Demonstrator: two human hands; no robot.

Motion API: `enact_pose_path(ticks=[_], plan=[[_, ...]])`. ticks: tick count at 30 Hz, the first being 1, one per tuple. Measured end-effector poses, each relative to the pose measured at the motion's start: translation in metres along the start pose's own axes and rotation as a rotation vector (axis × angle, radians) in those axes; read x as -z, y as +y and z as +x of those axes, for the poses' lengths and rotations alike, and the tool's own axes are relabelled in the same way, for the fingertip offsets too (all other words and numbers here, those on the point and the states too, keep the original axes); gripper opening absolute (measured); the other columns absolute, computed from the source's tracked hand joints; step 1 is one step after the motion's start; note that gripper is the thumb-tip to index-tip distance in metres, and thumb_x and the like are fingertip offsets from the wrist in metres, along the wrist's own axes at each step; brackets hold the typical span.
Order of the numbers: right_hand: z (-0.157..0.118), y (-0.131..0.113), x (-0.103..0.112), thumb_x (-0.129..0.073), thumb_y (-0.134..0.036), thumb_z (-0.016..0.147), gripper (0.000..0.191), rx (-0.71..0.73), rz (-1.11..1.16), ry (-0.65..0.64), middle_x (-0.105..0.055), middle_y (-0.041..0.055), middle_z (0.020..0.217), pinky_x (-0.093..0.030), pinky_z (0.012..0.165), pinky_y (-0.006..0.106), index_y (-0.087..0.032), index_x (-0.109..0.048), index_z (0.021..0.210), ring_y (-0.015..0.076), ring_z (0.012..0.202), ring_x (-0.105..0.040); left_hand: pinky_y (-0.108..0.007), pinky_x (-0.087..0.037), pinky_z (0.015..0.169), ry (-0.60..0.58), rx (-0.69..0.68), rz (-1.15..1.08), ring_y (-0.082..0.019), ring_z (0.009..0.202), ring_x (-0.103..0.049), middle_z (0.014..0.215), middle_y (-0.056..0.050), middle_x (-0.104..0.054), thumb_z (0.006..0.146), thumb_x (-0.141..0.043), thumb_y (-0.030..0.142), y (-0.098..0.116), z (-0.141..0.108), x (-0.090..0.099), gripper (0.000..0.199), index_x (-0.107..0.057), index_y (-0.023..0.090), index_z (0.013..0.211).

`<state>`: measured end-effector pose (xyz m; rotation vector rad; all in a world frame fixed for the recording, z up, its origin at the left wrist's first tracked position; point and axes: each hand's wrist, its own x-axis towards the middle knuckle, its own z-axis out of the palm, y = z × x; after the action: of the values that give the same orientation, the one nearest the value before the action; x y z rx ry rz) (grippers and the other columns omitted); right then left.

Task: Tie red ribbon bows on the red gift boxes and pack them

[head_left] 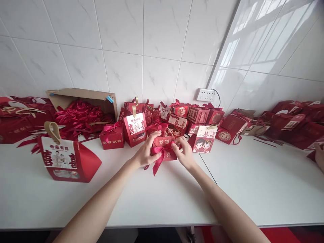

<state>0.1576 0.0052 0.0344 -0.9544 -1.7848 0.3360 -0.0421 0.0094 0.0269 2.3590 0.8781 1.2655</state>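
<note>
A small red gift box (165, 141) with gold characters stands on the white table between my hands. A dark red satin ribbon (158, 165) is tied across it in a bow, with one tail hanging down its front. My left hand (147, 151) is closed around the box's left side, its thumb lying on the ribbon near the bow. On the right, my right hand (184, 152) pinches the ribbon's other end between thumb and fingertips at the box's upper edge. The box's sides are partly covered by my fingers.
Behind stand several red gift boxes (181, 110). A white-fronted box (204, 141) is close on the right, a larger handled box (60, 158) at left. A cardboard carton (83, 92) holds ribbons (78, 113). Another person's hand (320, 156) shows at the right edge.
</note>
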Motion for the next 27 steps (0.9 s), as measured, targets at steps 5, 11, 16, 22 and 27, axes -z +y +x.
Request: enact_pose_path(ticks=[5, 11, 16, 22, 27], plan=[[0.006, 0.005, 0.013, -0.053, -0.051, 0.083, 0.036, -0.136, 0.198, -0.266, -0.045, -0.0022, 0.065, -0.038, 0.056, 0.026, -0.020, -0.042, 0.069, 0.0109, 0.059, -0.041, -0.049, -0.031, 0.111, -0.002, 0.017, -0.014, -0.030, 0.133, -0.035, 0.141, -0.013, -0.037, 0.075, -0.054, 0.031, 0.005, 0.002, 0.002, 0.059, -0.036, 0.019, 0.130], [0.015, 0.007, 0.029, -0.073, -0.049, 0.067, 0.040, -0.337, 0.541, -0.523, -0.053, -0.0025, 0.065, -0.044, 0.056, 0.026, -0.018, -0.049, 0.068, 0.0116, 0.056, -0.055, -0.048, -0.032, 0.110, -0.012, -0.006, 0.015, -0.030, 0.130, -0.039, 0.137, -0.012, -0.041, 0.075, -0.053, 0.029, 0.006, 0.003, 0.004, 0.050, -0.044, 0.019, 0.123], [0.018, 0.006, 0.040, -0.077, -0.042, 0.064, 0.032, -0.346, 0.500, -0.674, -0.061, 0.0004, 0.057, -0.041, 0.051, 0.025, -0.015, -0.059, 0.067, 0.0122, 0.051, -0.056, -0.049, -0.035, 0.108, -0.013, 0.050, 0.049, -0.031, 0.129, -0.040, 0.138, -0.010, -0.040, 0.072, -0.054, 0.027, 0.009, 0.003, 0.005, 0.041, -0.053, 0.021, 0.113], [0.016, 0.009, 0.036, -0.074, -0.040, 0.069, 0.030, -0.359, 0.467, -0.793, -0.066, 0.0024, 0.057, -0.035, 0.042, 0.022, -0.015, -0.061, 0.062, 0.0078, 0.041, -0.049, -0.048, -0.040, 0.104, 0.051, 0.059, 0.007, -0.030, 0.125, -0.044, 0.131, -0.009, -0.046, 0.078, -0.054, 0.037, 0.016, 0.004, 0.002, 0.027, -0.062, 0.021, 0.099], [0.016, 0.004, 0.036, -0.076, -0.041, 0.067, 0.033, -0.358, 0.440, -0.845, -0.066, 0.0029, 0.056, -0.039, 0.046, 0.020, -0.013, -0.063, 0.059, 0.0078, 0.046, -0.053, -0.044, -0.047, 0.100, 0.097, 0.076, 0.123, -0.029, 0.125, -0.046, 0.125, -0.010, -0.046, 0.077, -0.064, 0.034, 0.020, 0.006, -0.004, 0.023, -0.063, 0.021, 0.095]])
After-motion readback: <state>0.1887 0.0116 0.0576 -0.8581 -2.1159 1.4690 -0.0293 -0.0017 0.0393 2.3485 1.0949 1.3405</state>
